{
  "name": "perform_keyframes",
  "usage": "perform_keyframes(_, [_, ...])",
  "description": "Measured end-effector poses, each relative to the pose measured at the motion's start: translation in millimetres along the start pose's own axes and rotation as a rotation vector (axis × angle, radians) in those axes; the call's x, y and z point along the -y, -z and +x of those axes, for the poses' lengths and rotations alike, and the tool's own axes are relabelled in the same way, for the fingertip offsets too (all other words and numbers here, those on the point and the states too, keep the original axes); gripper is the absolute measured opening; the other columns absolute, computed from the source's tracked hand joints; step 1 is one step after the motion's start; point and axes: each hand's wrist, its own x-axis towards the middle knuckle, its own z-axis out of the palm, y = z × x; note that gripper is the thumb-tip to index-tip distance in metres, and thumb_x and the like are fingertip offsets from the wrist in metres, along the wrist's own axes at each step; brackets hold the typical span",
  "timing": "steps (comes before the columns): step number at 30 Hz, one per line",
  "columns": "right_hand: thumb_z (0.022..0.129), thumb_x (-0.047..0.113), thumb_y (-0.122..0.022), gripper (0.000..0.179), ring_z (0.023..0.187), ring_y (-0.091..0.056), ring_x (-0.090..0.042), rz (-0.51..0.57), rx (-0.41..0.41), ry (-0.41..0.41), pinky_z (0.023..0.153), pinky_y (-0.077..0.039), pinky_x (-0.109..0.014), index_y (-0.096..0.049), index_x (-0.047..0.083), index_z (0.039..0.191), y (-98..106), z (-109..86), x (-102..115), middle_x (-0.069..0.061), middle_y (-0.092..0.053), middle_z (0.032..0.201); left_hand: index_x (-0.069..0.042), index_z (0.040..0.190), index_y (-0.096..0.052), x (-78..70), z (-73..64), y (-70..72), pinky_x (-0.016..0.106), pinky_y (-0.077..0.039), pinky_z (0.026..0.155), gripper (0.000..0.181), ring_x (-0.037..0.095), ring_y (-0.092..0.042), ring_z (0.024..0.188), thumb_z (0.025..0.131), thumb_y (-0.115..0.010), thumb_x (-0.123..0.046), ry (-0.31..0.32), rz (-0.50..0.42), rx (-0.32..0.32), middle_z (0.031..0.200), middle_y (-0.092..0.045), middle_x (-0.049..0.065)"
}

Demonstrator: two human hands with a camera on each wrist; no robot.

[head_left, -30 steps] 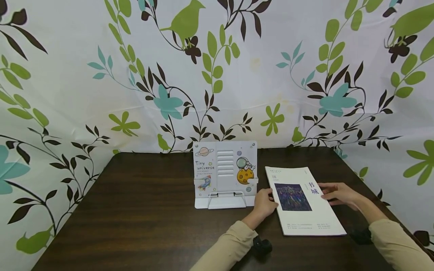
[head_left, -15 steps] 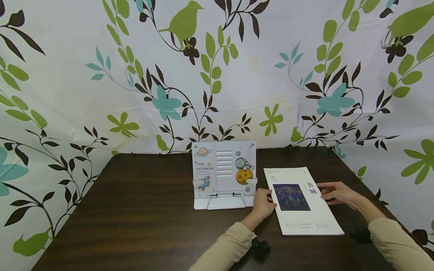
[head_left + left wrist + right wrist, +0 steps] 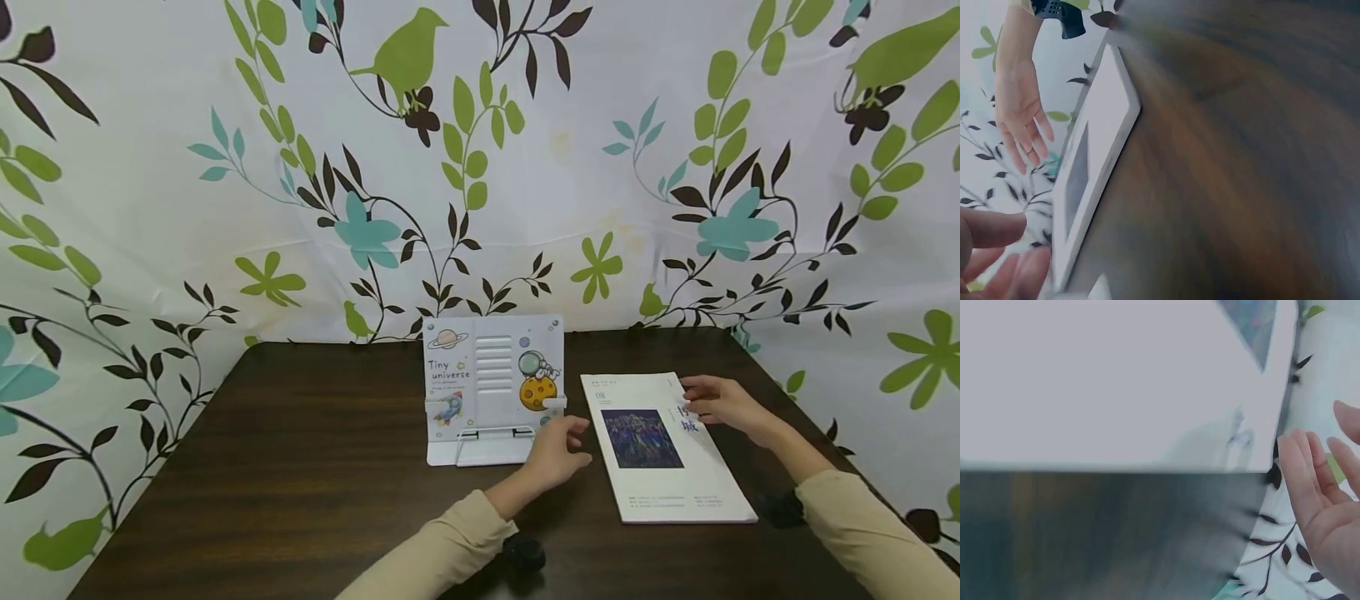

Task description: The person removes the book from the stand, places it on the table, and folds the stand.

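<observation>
Over on the right half of the dark wooden table (image 3: 285, 467), flat and face up, lies the white magazine (image 3: 667, 483), right between two free hands. Just off its left edge, the left hand (image 3: 555, 454) hovers, fingers loosely bent, holding nothing. Above its right edge hangs the right hand (image 3: 726, 406), fingers relaxed, clasping nothing. Left of the magazine, the white "Tiny universe" stand (image 3: 495, 400) sits upright; behind, pale cloth (image 3: 525, 212) with leaves and green birds.
</observation>
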Motion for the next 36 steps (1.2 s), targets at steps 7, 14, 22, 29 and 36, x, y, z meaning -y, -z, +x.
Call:
perform_keyframes(7, [0.089,0.017,-0.058,0.054,0.100,-0.055,-0.033,0.027,0.034,0.057,0.078,-0.052,-0.040,-0.036,-0.009,0.131,-12,4.6,26,-0.030,-0.049,0.118,0.006,0.105,-0.058,5.1,-18.7,65.5,0.028,-0.051,0.068,0.036,0.027,-0.062,0.077,0.071,-0.068,0.008,-0.137,0.095,-0.065,0.096,-0.060,0.017])
perform_keyframes(14, [0.090,0.020,-0.057,0.054,0.105,-0.052,-0.040,0.047,0.044,0.153,0.081,-0.050,-0.044,-0.037,-0.009,0.131,-25,7.0,54,-0.030,-0.049,0.119,0.005,0.109,-0.058,17.3,-35.9,124.8,0.023,-0.052,0.060,0.038,0.028,-0.059,0.084,0.072,-0.066,0.011,-0.130,0.111,-0.306,0.104,-0.054,0.017])
perform_keyframes(22, [0.089,0.018,-0.057,0.051,0.102,-0.055,-0.037,0.110,0.121,0.291,0.080,-0.051,-0.044,-0.040,-0.009,0.129,-61,13.6,91,-0.031,-0.048,0.118,0.004,0.105,-0.061,52.5,-49.1,171.1,0.032,-0.053,0.062,0.035,0.028,-0.059,0.087,0.071,-0.067,0.011,-0.012,0.173,-0.555,0.104,-0.057,0.016])
perform_keyframes(29, [0.090,0.011,-0.055,0.044,0.103,-0.054,-0.036,0.139,0.078,0.332,0.081,-0.051,-0.040,-0.041,-0.008,0.127,-94,29.6,112,-0.029,-0.050,0.117,0.008,0.114,-0.054,71.8,-48.6,174.9,0.036,-0.053,0.070,0.040,0.032,-0.059,0.092,0.076,-0.065,0.007,0.080,0.086,-0.441,0.107,-0.056,0.021])
perform_keyframes(36, [0.087,0.000,-0.053,0.032,0.093,-0.057,-0.035,0.223,-0.017,0.348,0.077,-0.052,-0.037,-0.048,-0.011,0.117,-111,39.7,120,-0.025,-0.057,0.104,0.005,0.112,-0.056,78.4,-38.1,171.2,0.033,-0.053,0.067,0.035,0.028,-0.061,0.085,0.078,-0.062,0.008,0.052,0.058,-0.462,0.095,-0.061,0.017])
